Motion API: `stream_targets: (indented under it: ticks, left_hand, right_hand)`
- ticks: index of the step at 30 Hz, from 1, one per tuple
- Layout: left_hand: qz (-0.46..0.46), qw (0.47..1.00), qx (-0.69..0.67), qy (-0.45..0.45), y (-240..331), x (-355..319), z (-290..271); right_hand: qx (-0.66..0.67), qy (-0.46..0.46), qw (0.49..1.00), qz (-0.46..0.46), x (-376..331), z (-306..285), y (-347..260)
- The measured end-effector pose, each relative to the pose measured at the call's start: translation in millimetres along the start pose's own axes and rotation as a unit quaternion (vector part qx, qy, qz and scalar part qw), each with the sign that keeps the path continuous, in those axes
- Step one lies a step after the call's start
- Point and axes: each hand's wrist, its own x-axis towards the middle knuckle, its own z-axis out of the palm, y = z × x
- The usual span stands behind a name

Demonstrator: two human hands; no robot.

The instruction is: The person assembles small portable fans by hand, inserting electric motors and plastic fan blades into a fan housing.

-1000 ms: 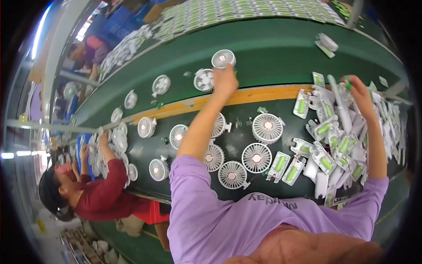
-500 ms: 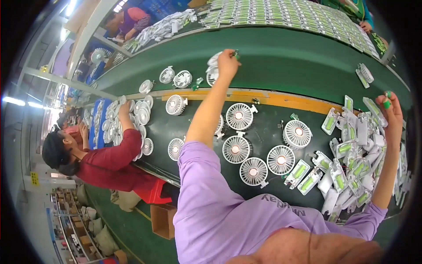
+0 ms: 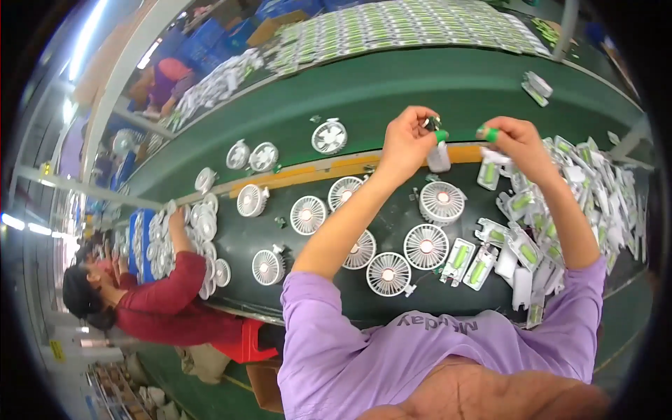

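On the dark bench (image 3: 238, 241), white fans (image 3: 427, 246) and green-celled casings (image 3: 457, 261) are being spread nearer the body than the fingers. By the left hand's (image 3: 407, 143) pinched fingertips, a small dark part (image 3: 432, 124) is being held, best being steadied by its edges; its direction, and any load in the right hand's (image 3: 523, 147) bunched fingertips, cannot be told for blur. Just below the left fingertips, a white case (image 3: 439, 159) is being seen, long axis running toward the body. Beyond, a green belt (image 3: 462, 87) is being bordered.

The fans (image 3: 426, 246) look like smooth plastic. The purple shirt (image 3: 318, 336) is dull cloth. The green belt (image 3: 434, 77) looks smooth.
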Motion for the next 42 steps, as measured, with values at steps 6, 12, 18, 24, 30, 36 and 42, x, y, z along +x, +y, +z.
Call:
stream_targets:
  ticks: [6, 12, 18, 24, 30, 36, 42]
  left_hand:
    - [0.040, 0.995, -0.006, -0.095, 23.1, -25.3, 20.6]
    - [-0.013, 0.992, -0.078, -0.103, 38.6, -36.6, 26.9]
    - [-0.004, 0.998, -0.034, -0.061, 40.7, -38.1, 31.2]
    - [-0.014, 0.992, -0.020, -0.124, 43.2, -43.5, 26.4]
    - [0.054, 0.993, 0.026, -0.101, 36.1, -43.9, 23.4]
    - [0.093, 0.987, 0.068, -0.112, 37.0, -44.7, 23.7]
    - [0.109, 0.984, 0.084, -0.116, 37.6, -45.7, 27.8]
  right_hand:
    - [0.006, 0.006, 1.000, -0.008, -4.2, 18.1, -2.3]
    - [-0.020, -0.029, 0.996, -0.081, -13.8, 20.6, -10.7]
    - [-0.078, -0.022, 0.994, -0.078, -21.1, 18.9, -25.4]
    - [-0.109, -0.007, 0.990, -0.092, -21.2, 12.9, -23.8]
    - [-0.113, -0.046, 0.990, -0.076, -24.7, 12.2, -21.7]
    - [-0.114, -0.066, 0.989, -0.062, -24.9, 7.0, -27.8]
    - [-0.226, -0.090, 0.961, -0.129, -27.4, 1.0, -36.3]
